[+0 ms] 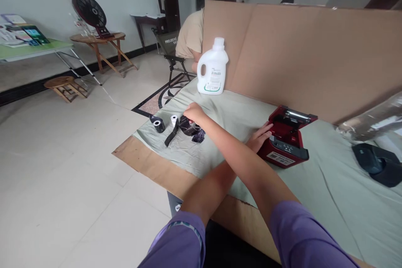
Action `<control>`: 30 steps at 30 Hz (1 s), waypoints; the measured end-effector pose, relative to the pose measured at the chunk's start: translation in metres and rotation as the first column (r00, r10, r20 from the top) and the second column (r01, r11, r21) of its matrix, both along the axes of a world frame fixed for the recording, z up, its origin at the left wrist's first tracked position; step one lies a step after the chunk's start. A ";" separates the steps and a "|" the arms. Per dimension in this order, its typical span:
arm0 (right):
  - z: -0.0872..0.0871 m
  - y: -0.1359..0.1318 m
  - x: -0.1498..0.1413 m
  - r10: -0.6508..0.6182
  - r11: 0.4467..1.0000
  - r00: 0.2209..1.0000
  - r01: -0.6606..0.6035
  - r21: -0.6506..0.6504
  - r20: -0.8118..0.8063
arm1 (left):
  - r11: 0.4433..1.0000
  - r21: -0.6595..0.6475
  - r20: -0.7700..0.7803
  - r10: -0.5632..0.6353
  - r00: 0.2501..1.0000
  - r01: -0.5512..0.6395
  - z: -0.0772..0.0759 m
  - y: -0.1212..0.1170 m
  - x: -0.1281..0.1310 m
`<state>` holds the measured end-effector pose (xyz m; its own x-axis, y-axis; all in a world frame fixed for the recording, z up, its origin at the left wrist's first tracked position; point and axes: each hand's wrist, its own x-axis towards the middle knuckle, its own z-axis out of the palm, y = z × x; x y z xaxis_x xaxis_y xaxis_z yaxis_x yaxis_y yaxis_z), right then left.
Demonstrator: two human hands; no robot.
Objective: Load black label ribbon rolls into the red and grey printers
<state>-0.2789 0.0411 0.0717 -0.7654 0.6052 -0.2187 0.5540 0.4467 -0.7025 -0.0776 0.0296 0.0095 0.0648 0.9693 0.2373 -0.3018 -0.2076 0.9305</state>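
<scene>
My arms cross over the cloth-covered table [339, 217]. My left hand [260, 137] lies with its fingers stretched out against the left side of a small red printer [281, 155], whose lid [290, 116] stands raised. Farther left, my right hand [195, 113] is closed on crumpled, shiny black plastic wrapping [187, 127]; the fingers are partly hidden. Beside that wrapping are a white paper roll [174, 120] and a black strip [171, 135]. A roll in black wrapping [159, 126], showing a white end, sits near the table's left edge.
A white detergent jug [213, 71] stands before an upright cardboard panel [301, 58]. Clear plastic wrap [373, 117] and a black device [378, 164] lie at the right. Behind the panel sits a person [192, 29]. A fan [89, 10] stands on a wooden table [100, 38].
</scene>
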 end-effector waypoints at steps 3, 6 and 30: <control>-0.005 0.000 -0.005 -0.052 0.996 0.995 0.045 0.075 0.089 | 1.000 0.001 0.015 0.023 1.000 -0.023 -0.008 0.011 0.004; -0.005 -0.004 -0.005 -0.068 0.977 0.989 0.040 0.208 0.130 | 1.000 0.014 0.028 0.024 0.999 -0.025 -0.011 0.014 0.005; 0.020 -0.019 0.051 0.132 0.991 0.864 -0.121 0.055 -0.485 | 1.000 0.015 0.031 0.009 0.999 -0.010 -0.004 0.003 0.001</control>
<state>-0.2282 0.0221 0.0922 -0.8416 0.4960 0.2138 0.0818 0.5083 -0.8573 -0.0769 0.0330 0.0057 0.0479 0.9661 0.2538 -0.3285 -0.2247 0.9174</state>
